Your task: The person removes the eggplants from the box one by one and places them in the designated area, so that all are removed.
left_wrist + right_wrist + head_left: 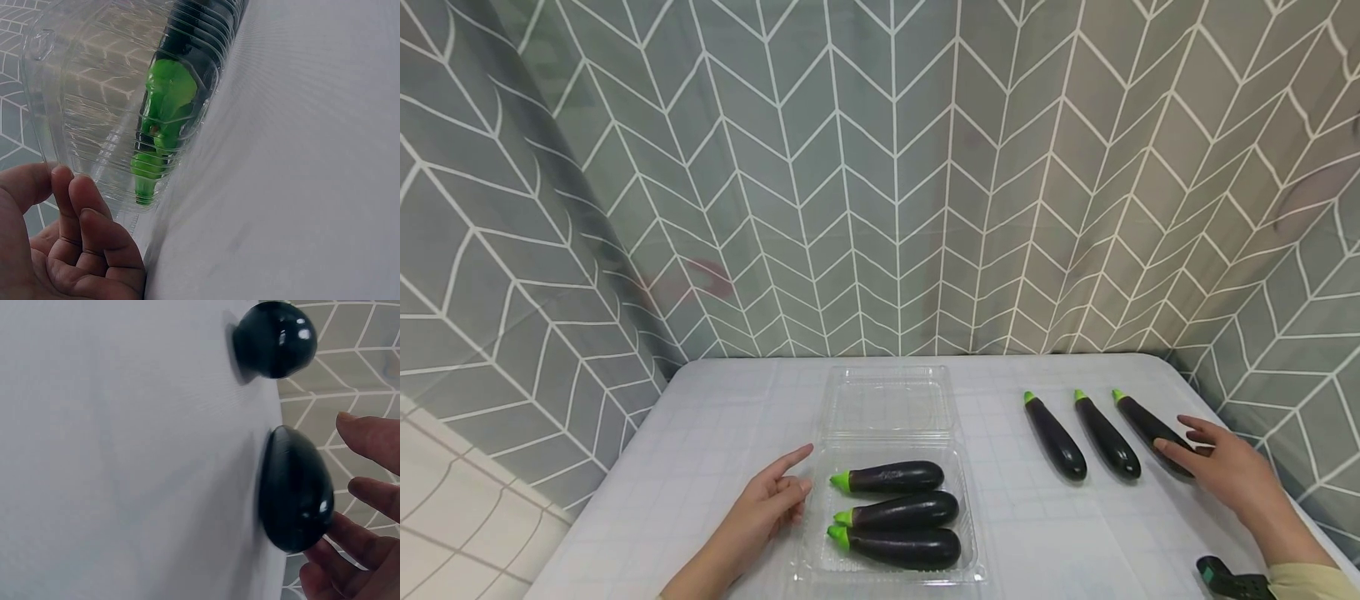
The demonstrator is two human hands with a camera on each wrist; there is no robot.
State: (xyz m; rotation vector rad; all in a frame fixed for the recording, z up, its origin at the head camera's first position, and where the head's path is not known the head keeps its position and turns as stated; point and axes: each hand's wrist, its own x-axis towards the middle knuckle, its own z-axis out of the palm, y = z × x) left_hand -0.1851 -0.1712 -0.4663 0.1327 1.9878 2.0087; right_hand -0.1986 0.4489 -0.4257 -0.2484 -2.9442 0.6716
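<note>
My left hand (769, 497) is at the left edge of an open clear plastic clamshell box (973, 533), fingertips right at its rim. The index finger points out straight; the other fingers bend loosely. Inside lie three glossy dark eggplants with green tips: an upper one (898, 477), a middle one (906, 511) and a lower one (910, 548). Over at the right, my right hand (1232, 467) reaches around the rounded end of the rightmost eggplant (1146, 421), its fingers spread. In the right wrist view, the lower fingers meet that eggplant (297, 490), while the upper ones stand off it.
Two more eggplants, one at left (1056, 437) and one in the middle (1107, 437), lie beside the rightmost one on the white-covered table (715, 417). The box's lid (887, 402) lies back. A black device (1228, 577) sits by the right sleeve. Patterned curtains (895, 183) surround the table.
</note>
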